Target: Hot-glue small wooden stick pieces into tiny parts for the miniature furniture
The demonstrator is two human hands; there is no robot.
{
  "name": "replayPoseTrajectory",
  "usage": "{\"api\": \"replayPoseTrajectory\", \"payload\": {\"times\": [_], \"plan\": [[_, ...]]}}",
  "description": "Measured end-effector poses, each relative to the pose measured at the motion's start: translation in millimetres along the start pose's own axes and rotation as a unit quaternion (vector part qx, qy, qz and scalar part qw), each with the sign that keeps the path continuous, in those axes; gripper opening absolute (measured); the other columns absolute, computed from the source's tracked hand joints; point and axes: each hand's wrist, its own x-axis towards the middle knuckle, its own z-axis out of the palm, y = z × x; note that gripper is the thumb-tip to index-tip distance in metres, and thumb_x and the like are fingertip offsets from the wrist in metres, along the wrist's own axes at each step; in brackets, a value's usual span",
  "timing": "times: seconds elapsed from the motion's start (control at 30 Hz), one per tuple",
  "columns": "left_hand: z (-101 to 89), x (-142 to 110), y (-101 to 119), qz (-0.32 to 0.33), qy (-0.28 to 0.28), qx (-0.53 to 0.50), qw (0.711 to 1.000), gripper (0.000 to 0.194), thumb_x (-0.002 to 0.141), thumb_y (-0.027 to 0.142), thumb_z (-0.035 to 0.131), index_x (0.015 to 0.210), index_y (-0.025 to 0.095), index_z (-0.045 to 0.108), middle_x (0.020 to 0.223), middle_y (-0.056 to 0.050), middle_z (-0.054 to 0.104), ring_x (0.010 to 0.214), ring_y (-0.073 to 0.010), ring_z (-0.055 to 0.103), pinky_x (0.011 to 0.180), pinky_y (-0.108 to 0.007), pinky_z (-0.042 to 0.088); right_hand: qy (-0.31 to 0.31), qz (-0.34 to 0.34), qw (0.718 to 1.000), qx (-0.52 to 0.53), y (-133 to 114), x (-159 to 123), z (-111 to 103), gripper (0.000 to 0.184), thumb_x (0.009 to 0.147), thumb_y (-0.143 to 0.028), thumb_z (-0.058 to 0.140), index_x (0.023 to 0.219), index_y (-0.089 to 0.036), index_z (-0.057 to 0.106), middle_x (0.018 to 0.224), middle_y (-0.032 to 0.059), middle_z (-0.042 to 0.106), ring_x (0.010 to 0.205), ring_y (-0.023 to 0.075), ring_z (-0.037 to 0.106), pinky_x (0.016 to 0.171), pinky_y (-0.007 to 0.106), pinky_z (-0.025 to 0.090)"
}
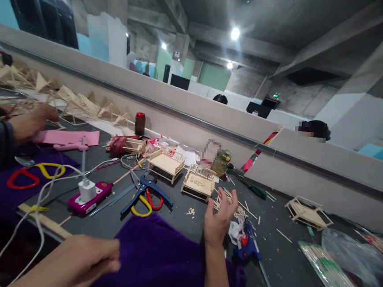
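My left hand [84, 259] is low in front, above the near table edge and left of the purple cloth [156, 251]. Its fingers are curled together, and whatever they may hold is hidden. My right hand [220, 218] is raised with fingers apart and nothing visible in it. Just behind it lie loose wooden sticks [229, 197]. A miniature wooden bed [198, 181] made of sticks stands by its fingertips, with small pieces on its top. To its left is a second miniature bed [166, 163]. Right of my hand lies a blue glue gun [248, 243].
Blue cutters [146, 186] and red-and-yellow scissors [147, 204] lie mid-table. Left are a power strip [89, 197], a white cable and other scissors [39, 173]. A co-worker's hand [30, 124] is far left. A stick frame [308, 212] and bagged sticks [333, 276] lie right.
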Motion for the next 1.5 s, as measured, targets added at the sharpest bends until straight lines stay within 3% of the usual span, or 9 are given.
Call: {"api": "replayPoseTrajectory", "payload": {"times": [0.03, 0.13, 0.2, 0.33, 0.43, 0.5, 0.77, 1.0, 1.5], "plan": [[-0.3, 13, 4, 0.046, -0.164, 0.036, 0.985, 0.034, 0.077, 0.046, 0.067, 0.055, 0.021, 0.059, 0.050, 0.004, 0.054, 0.047, -0.0113, 0.047, 0.050, -0.023, 0.028, -0.009, 0.009, 1.000, 0.012, 2, -2, 1, 0.037, 0.092, -0.033, 0.043, 0.119, -0.013, 0.059, 0.136, 0.0211, 0.046, 0.111, 0.0250, 0.058, 0.091, 0.040, 0.046], [16.4, 53, 21, 0.127, -0.277, 0.079, 0.949, 0.042, 0.088, 0.042, 0.054, 0.053, 0.019, 0.052, 0.049, 0.005, 0.046, 0.047, -0.0107, 0.041, 0.051, -0.024, 0.023, -0.068, 0.064, 0.996, 0.004, 6, -6, 3, 0.036, 0.094, -0.040, 0.040, 0.101, -0.017, 0.068, 0.089, 0.0096, 0.069, 0.080, 0.0197, 0.065, 0.072, 0.029, 0.047], [41.0, 72, 29, 0.151, -0.256, 0.085, 0.951, 0.041, 0.090, 0.042, 0.051, 0.055, 0.019, 0.051, 0.051, 0.005, 0.044, 0.050, -0.0114, 0.041, 0.052, -0.024, 0.023, -0.091, 0.097, 0.990, -0.043, 6, -9, 4, 0.041, 0.094, -0.045, 0.039, 0.088, -0.018, 0.070, 0.069, 0.0044, 0.067, 0.065, 0.0181, 0.062, 0.063, 0.026, 0.042], [93.3, 96, 30, 0.177, -0.273, 0.069, 0.943, 0.013, 0.087, 0.018, 0.049, 0.080, 0.021, 0.059, 0.073, 0.002, 0.059, 0.068, -0.0141, 0.056, 0.060, -0.021, 0.036, -0.107, 0.094, 0.986, -0.089, 9, -9, 7, 0.040, 0.093, -0.043, 0.038, 0.080, -0.018, 0.066, 0.073, 0.0058, 0.067, 0.067, 0.0182, 0.059, 0.063, 0.025, 0.038], [116.8, 118, 24, 0.190, -0.250, 0.137, 0.939, 0.038, 0.074, 0.007, 0.054, 0.108, 0.024, 0.057, 0.108, -0.002, 0.062, 0.093, -0.0175, 0.060, 0.075, -0.024, 0.042, -0.126, 0.108, 0.985, -0.047, 15, -4, 6, 0.030, 0.090, -0.032, 0.040, 0.101, -0.015, 0.063, 0.090, 0.0088, 0.069, 0.073, 0.0182, 0.061, 0.066, 0.026, 0.040], [126.5, 137, 21, 0.159, -0.231, 0.219, 0.934, 0.036, 0.074, 0.007, 0.055, 0.106, 0.023, 0.060, 0.106, -0.004, 0.064, 0.098, -0.0201, 0.060, 0.078, -0.026, 0.042, -0.135, 0.123, 0.983, -0.034, 20, 0, 3, 0.030, 0.089, -0.027, 0.040, 0.107, -0.014, 0.061, 0.097, 0.0103, 0.069, 0.076, 0.0184, 0.062, 0.068, 0.026, 0.041], [166.2, 169, 3, 0.124, -0.260, 0.278, 0.916, 0.015, 0.076, 0.017, 0.060, 0.088, 0.020, 0.068, 0.093, -0.009, 0.070, 0.088, -0.0278, 0.066, 0.068, -0.031, 0.045, -0.397, 0.086, 0.885, -0.227, 9, 24, 3, 0.017, 0.086, -0.018, 0.051, 0.082, -0.021, 0.067, 0.086, 0.0069, 0.071, 0.084, 0.0212, 0.064, 0.065, 0.027, 0.037], [178.6, 159, -11, 0.131, -0.280, 0.264, 0.914, 0.015, 0.084, 0.016, 0.051, 0.090, 0.020, 0.065, 0.096, -0.008, 0.066, 0.085, -0.0253, 0.067, 0.068, -0.031, 0.047, -0.431, 0.131, 0.864, -0.225, 16, 8, 22, 0.022, 0.089, -0.014, 0.049, 0.100, -0.022, 0.066, 0.099, 0.0056, 0.067, 0.092, 0.0186, 0.063, 0.073, 0.024, 0.040], [187.8, 160, -14, 0.110, -0.311, 0.276, 0.903, 0.020, 0.087, 0.012, 0.045, 0.089, 0.018, 0.064, 0.093, -0.009, 0.066, 0.086, -0.0255, 0.066, 0.070, -0.033, 0.048, -0.483, 0.104, 0.843, -0.212, 17, -6, 32, 0.021, 0.089, -0.010, 0.047, 0.093, -0.021, 0.065, 0.094, 0.0054, 0.063, 0.086, 0.0193, 0.062, 0.070, 0.027, 0.041]]}}
